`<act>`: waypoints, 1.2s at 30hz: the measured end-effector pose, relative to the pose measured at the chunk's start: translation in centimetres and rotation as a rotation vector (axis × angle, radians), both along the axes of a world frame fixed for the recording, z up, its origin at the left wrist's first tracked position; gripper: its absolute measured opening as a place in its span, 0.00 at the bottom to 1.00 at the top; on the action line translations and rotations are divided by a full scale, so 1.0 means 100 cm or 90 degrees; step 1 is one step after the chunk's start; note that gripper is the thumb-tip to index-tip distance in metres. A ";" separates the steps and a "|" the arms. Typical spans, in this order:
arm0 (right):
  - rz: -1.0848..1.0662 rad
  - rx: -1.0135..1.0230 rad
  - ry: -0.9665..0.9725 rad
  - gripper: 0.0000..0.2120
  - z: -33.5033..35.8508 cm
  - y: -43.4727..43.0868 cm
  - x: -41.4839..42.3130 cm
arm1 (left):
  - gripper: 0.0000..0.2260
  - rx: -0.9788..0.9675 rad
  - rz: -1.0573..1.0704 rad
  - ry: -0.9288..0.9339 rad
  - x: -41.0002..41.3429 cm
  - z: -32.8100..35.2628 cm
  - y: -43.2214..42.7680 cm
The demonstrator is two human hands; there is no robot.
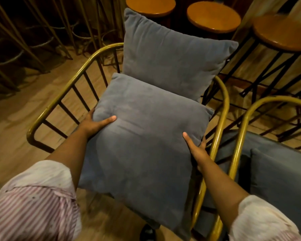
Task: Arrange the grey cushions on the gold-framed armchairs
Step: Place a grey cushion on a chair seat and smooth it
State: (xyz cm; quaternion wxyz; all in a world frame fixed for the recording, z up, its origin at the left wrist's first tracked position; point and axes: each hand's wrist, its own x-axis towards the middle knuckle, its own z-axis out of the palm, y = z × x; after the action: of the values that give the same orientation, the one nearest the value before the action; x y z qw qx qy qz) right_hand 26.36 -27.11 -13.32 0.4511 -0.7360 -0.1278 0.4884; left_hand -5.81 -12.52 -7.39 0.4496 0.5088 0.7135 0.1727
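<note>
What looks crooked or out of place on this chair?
The back cushion leans tilted, one corner poking above the gold frame. The front cushion, gripped by the left hand and right hand, overhangs the seat's front edge.

Your left hand (96, 125) hides its fingers behind the front cushion (142, 146), which covers the armchair (59, 100) seat; the neighbouring armchair (247, 119) runs off frame right.

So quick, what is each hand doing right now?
Left hand: closed on the left edge of the front grey cushion, thumb on top.
Right hand: gripping the same cushion's right edge, thumb on top.
</note>
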 end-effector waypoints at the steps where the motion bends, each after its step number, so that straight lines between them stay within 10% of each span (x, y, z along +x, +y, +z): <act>1: -0.016 0.018 0.002 0.50 0.004 0.000 -0.003 | 0.46 -0.002 0.008 0.002 0.002 0.004 -0.001; 19: 0.016 0.207 -0.065 0.45 0.158 -0.101 0.104 | 0.50 0.164 0.052 -0.045 0.098 0.163 -0.141; 26: -0.047 0.216 -0.144 0.42 0.187 -0.240 0.226 | 0.54 0.093 -0.020 -0.131 0.229 0.158 -0.242; 31: -0.116 0.154 -0.201 0.57 0.194 -0.322 0.302 | 0.61 -0.036 -0.037 -0.217 0.319 0.129 -0.275; 36: -0.171 0.154 -0.233 0.45 0.198 -0.359 0.369 | 0.47 -0.051 -0.084 -0.258 0.412 0.118 -0.297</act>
State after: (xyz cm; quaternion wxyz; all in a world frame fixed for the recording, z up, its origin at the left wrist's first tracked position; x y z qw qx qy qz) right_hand 63.28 -63.04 6.44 0.5662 -0.7632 -0.1658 0.2636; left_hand 35.39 -42.25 4.37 0.6138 0.4914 0.5800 0.2130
